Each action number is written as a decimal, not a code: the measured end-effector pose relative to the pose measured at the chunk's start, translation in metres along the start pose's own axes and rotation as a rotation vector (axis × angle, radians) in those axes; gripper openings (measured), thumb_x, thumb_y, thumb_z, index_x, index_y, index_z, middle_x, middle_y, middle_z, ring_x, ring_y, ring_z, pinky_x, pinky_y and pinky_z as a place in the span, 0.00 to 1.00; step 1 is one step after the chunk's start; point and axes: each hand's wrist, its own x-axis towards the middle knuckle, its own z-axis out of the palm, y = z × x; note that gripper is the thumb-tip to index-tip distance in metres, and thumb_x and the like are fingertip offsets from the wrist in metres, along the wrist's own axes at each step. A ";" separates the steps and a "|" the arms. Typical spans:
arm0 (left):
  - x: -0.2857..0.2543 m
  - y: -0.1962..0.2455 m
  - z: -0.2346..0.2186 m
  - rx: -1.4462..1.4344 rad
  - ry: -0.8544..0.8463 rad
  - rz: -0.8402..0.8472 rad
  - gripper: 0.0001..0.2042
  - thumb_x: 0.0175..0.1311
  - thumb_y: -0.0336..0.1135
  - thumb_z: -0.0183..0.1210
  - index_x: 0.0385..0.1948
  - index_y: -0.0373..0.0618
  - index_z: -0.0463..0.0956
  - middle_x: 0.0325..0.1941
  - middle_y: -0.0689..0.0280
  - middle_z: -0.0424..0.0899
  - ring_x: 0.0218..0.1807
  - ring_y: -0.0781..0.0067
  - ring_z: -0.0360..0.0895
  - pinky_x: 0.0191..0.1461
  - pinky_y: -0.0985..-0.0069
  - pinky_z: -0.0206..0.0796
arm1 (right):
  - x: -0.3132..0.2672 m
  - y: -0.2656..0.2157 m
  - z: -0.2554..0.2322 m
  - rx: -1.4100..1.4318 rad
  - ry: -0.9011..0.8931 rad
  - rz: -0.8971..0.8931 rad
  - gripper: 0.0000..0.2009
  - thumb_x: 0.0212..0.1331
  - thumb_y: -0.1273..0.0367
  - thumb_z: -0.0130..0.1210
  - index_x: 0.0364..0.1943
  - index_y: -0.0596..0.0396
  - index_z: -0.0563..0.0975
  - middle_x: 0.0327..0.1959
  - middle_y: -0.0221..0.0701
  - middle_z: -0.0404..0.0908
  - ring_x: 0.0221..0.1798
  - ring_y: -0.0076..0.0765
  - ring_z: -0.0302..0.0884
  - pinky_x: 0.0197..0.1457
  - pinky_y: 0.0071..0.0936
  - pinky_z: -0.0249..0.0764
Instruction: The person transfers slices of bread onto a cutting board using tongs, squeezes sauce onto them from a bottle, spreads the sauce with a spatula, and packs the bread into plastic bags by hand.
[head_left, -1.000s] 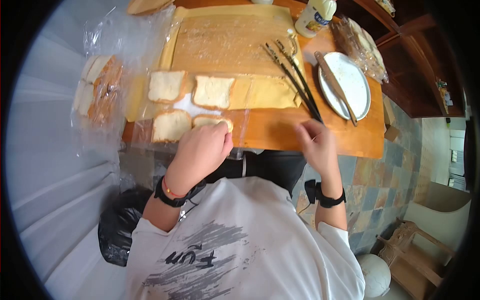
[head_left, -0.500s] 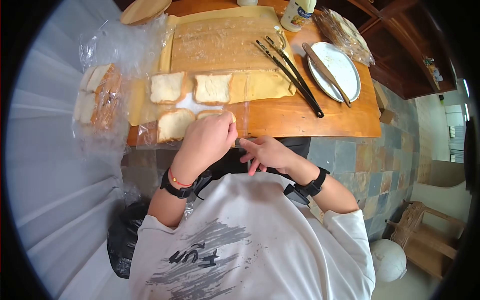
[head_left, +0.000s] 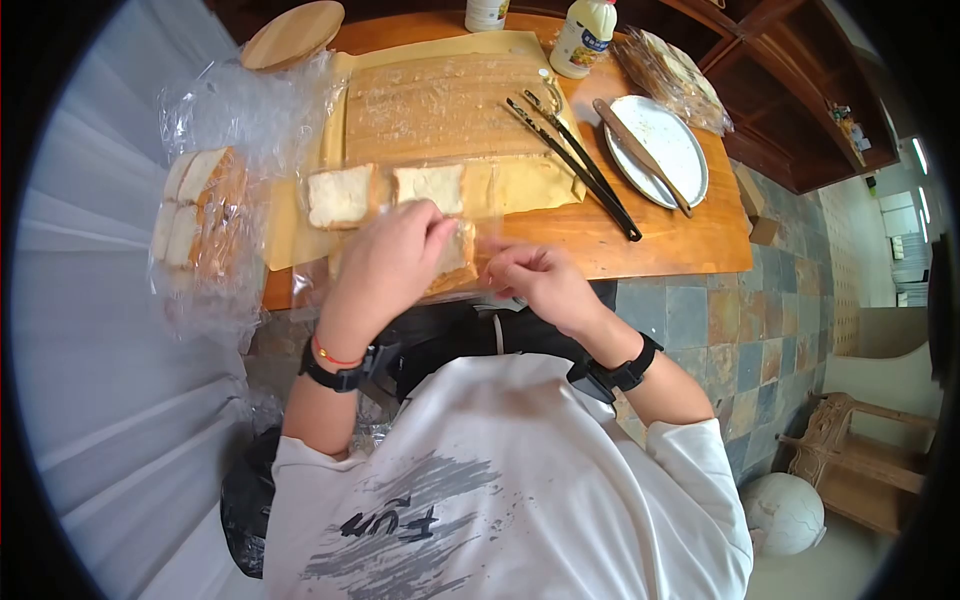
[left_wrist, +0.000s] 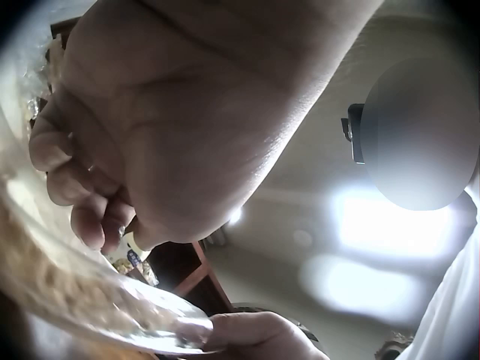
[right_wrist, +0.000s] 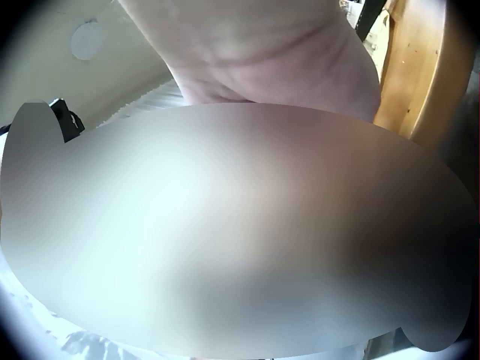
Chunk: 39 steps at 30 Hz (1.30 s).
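Observation:
Two slices of white bread show whole, a left slice (head_left: 342,197) and a right slice (head_left: 428,185), near the table's front edge. Nearer me, a front slice (head_left: 457,255) lies under clear plastic film (left_wrist: 105,300), partly hidden by my left hand (head_left: 385,255). That hand is over the bread, fingers curled in at the film. My right hand (head_left: 540,290), at the front right corner of the bread, pinches the film's edge; its thumb and the film show low in the left wrist view. A blurred patch covers most of the right wrist view.
Black tongs (head_left: 580,165) lie right of the bread. Beyond them a wooden spatula (head_left: 645,155) rests across a white plate (head_left: 697,160). A dressing bottle (head_left: 583,40), a wooden board (head_left: 292,36), bagged bread (head_left: 205,210) and a wood-coloured tray (head_left: 440,110) stand around.
My right hand has come in from the right to the film's edge. My left hand has shifted from the front slice's edge up over it, and film now covers the front slices.

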 end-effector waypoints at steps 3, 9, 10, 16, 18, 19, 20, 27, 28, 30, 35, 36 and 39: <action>0.019 -0.005 -0.023 0.047 -0.066 0.034 0.13 0.71 0.40 0.63 0.38 0.38 0.76 0.39 0.52 0.83 0.43 0.47 0.82 0.45 0.58 0.72 | 0.003 -0.006 -0.014 0.102 0.031 -0.146 0.10 0.68 0.72 0.54 0.37 0.64 0.85 0.63 0.45 0.81 0.41 0.23 0.83 0.46 0.25 0.80; 0.093 -0.021 -0.022 0.192 -0.065 0.288 0.14 0.68 0.37 0.65 0.49 0.40 0.77 0.50 0.52 0.82 0.54 0.46 0.80 0.55 0.58 0.72 | 0.006 -0.009 -0.042 0.385 0.086 -0.172 0.11 0.69 0.70 0.48 0.35 0.61 0.82 0.69 0.43 0.77 0.40 0.18 0.72 0.46 0.20 0.76; 0.104 -0.020 -0.019 0.193 -0.083 0.364 0.17 0.67 0.36 0.65 0.53 0.41 0.77 0.55 0.51 0.81 0.58 0.46 0.78 0.60 0.59 0.72 | 0.006 -0.011 -0.044 0.388 0.088 -0.176 0.11 0.69 0.70 0.48 0.35 0.61 0.82 0.69 0.43 0.77 0.40 0.18 0.72 0.46 0.20 0.76; 0.172 -0.020 0.015 0.049 -0.407 0.626 0.24 0.65 0.32 0.65 0.64 0.51 0.75 0.65 0.53 0.75 0.64 0.49 0.76 0.66 0.63 0.71 | 0.012 -0.010 -0.073 0.395 0.072 -0.247 0.11 0.68 0.70 0.45 0.28 0.56 0.74 0.68 0.46 0.78 0.52 0.28 0.78 0.55 0.27 0.76; 0.177 -0.012 0.019 0.112 -0.430 0.673 0.26 0.65 0.32 0.65 0.66 0.50 0.73 0.67 0.54 0.74 0.64 0.51 0.76 0.66 0.63 0.71 | 0.012 -0.011 -0.080 0.386 0.042 -0.257 0.10 0.67 0.69 0.44 0.27 0.54 0.71 0.65 0.47 0.79 0.62 0.40 0.78 0.66 0.35 0.73; 0.179 -0.009 0.019 0.021 -0.476 0.535 0.29 0.64 0.35 0.67 0.68 0.48 0.71 0.66 0.53 0.76 0.64 0.54 0.76 0.67 0.65 0.69 | 0.011 -0.014 -0.083 0.392 0.048 -0.256 0.10 0.67 0.69 0.44 0.27 0.54 0.71 0.65 0.47 0.79 0.62 0.40 0.78 0.66 0.35 0.73; 0.181 -0.003 0.017 -0.067 -0.519 0.396 0.32 0.63 0.38 0.69 0.69 0.45 0.69 0.65 0.52 0.77 0.65 0.57 0.76 0.69 0.66 0.68 | 0.009 -0.023 -0.084 0.430 0.009 -0.253 0.10 0.67 0.69 0.44 0.27 0.55 0.71 0.63 0.47 0.80 0.64 0.44 0.77 0.69 0.39 0.70; 0.197 -0.025 0.024 -0.645 -0.720 0.016 0.29 0.71 0.36 0.63 0.72 0.42 0.66 0.61 0.59 0.81 0.54 0.72 0.79 0.60 0.73 0.72 | 0.020 -0.045 -0.102 0.588 -0.042 -0.209 0.10 0.61 0.68 0.43 0.25 0.57 0.71 0.53 0.48 0.81 0.63 0.54 0.77 0.75 0.48 0.65; 0.199 -0.030 0.026 -0.666 -0.768 0.011 0.27 0.72 0.36 0.62 0.71 0.42 0.67 0.59 0.63 0.81 0.51 0.77 0.77 0.55 0.75 0.72 | 0.021 -0.047 -0.105 0.589 -0.046 -0.209 0.10 0.61 0.68 0.43 0.25 0.57 0.71 0.53 0.48 0.81 0.63 0.54 0.77 0.75 0.48 0.65; 0.200 -0.026 0.022 -0.685 -0.815 0.008 0.25 0.74 0.37 0.61 0.70 0.43 0.68 0.56 0.68 0.82 0.47 0.81 0.76 0.50 0.77 0.72 | 0.021 -0.050 -0.112 0.598 -0.097 -0.237 0.12 0.61 0.68 0.43 0.23 0.57 0.71 0.50 0.49 0.82 0.60 0.54 0.78 0.75 0.47 0.65; 0.195 -0.011 0.015 -0.774 -0.681 -0.109 0.17 0.75 0.41 0.61 0.59 0.45 0.77 0.47 0.77 0.81 0.39 0.92 0.70 0.37 0.88 0.60 | 0.022 -0.054 -0.126 0.582 -0.073 -0.227 0.12 0.63 0.69 0.42 0.22 0.56 0.70 0.45 0.46 0.82 0.56 0.50 0.80 0.70 0.45 0.70; 0.197 -0.011 0.015 -0.773 -0.682 -0.109 0.17 0.75 0.41 0.61 0.59 0.45 0.77 0.47 0.77 0.81 0.39 0.92 0.70 0.37 0.88 0.60 | 0.023 -0.056 -0.127 0.612 -0.070 -0.230 0.10 0.64 0.71 0.43 0.24 0.55 0.70 0.42 0.43 0.82 0.54 0.48 0.81 0.68 0.44 0.72; 0.203 -0.015 0.014 -0.803 -0.616 -0.157 0.14 0.77 0.42 0.60 0.54 0.44 0.81 0.43 0.75 0.82 0.34 0.91 0.68 0.35 0.89 0.59 | 0.027 -0.050 -0.130 0.633 0.086 -0.204 0.12 0.67 0.70 0.42 0.24 0.52 0.69 0.39 0.38 0.81 0.52 0.44 0.80 0.65 0.43 0.72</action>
